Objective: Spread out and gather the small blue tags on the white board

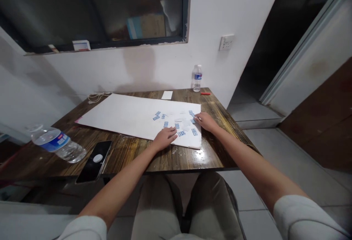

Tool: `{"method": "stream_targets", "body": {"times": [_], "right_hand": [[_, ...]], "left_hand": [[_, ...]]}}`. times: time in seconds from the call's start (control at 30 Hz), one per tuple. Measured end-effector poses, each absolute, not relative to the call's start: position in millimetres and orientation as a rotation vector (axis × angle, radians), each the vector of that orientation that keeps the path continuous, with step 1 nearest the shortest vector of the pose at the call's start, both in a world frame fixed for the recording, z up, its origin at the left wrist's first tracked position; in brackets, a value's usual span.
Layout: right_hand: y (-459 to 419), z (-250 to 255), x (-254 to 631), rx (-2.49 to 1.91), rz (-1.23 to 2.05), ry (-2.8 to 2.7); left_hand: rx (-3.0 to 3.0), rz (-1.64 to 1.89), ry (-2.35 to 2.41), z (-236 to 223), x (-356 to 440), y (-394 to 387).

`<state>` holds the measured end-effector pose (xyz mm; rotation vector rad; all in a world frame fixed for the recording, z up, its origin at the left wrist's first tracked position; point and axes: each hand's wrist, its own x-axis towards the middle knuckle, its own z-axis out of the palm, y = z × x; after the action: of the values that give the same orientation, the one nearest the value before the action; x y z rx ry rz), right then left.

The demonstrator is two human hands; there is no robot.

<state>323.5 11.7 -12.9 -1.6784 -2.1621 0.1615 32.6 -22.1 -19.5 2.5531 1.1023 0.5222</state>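
A large white sheet [123, 115] lies on a dark wooden table [132, 155]. Several small blue-and-white paper pieces [166, 124] are scattered on its right part. My left hand [165, 137] rests flat on the sheet's near edge, fingers stretched toward a blue piece [181, 133]. My right hand [205, 120] lies at the sheet's right edge, its fingertips touching a blue piece [193, 120]. Neither hand grips anything that I can see.
A water bottle [56, 143] lies on its side at the near left, beside a black phone [94, 161]. Another bottle [197, 78] stands at the far edge by the wall, near a red pen [205, 93] and a white card [167, 95]. A cable [96, 96] lies far left.
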Motion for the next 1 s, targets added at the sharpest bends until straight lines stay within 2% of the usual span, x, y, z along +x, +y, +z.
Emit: {"method": "stream_targets", "body": {"times": [0.2,0.4,0.47,0.6,0.7,0.87,1.0], "right_hand": [[30,-25,327,-1.800,0.088,-1.979],[35,-44,336,-1.722,0.119,-1.891],[35,-46,337,-1.702,0.127,-1.889],[35,-44,337,-1.681,0.109,-1.932],[35,-43,336,-1.686,0.081,-1.963],[34,-41,335,-1.687,0.027,-1.975],[33,-39,335,-1.659,0.019,-1.969]], "left_hand": [[2.375,0.654,1.137,-19,52,-27],[1.672,0.737,1.100,-8,36,3],[1.601,0.795,1.180,-4,28,18],[2.087,0.745,1.619,4,10,39],[2.465,0.376,1.828,8,0,39],[2.619,0.127,1.825,11,-10,18],[2.668,0.135,1.757,11,-19,-2]]}}
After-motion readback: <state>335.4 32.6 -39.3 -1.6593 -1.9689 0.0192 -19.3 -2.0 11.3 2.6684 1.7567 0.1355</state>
